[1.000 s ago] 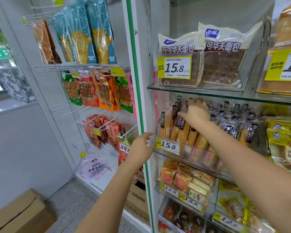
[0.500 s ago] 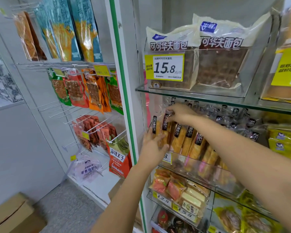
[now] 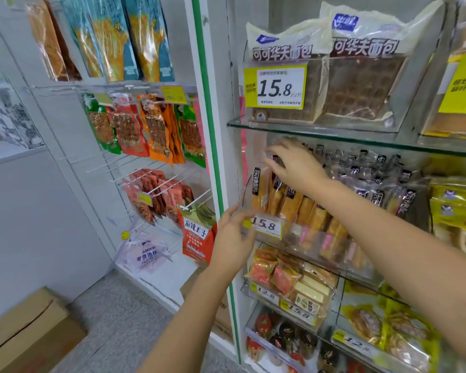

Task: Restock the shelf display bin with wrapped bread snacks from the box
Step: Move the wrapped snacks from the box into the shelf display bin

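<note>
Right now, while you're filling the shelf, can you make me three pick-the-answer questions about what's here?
1. Where is the cardboard box? A on the floor, B on the glass shelf, C in the bin.
2. What colour is the stripe on the shelf post? A red, B green, C blue.
3. What is the right hand doing? A hanging empty, B holding the box, C pinching a wrapped bread snack.
Answers: 1 A, it sits on the floor, lower left. 2 B, the stripe is plainly green. 3 C, its fingers curl on the wrapper's top.

Cocoa waffle bags (image 3: 361, 76) on the glass shelf (image 3: 293, 131); hanging snack packets (image 3: 156, 130) at left.
</note>
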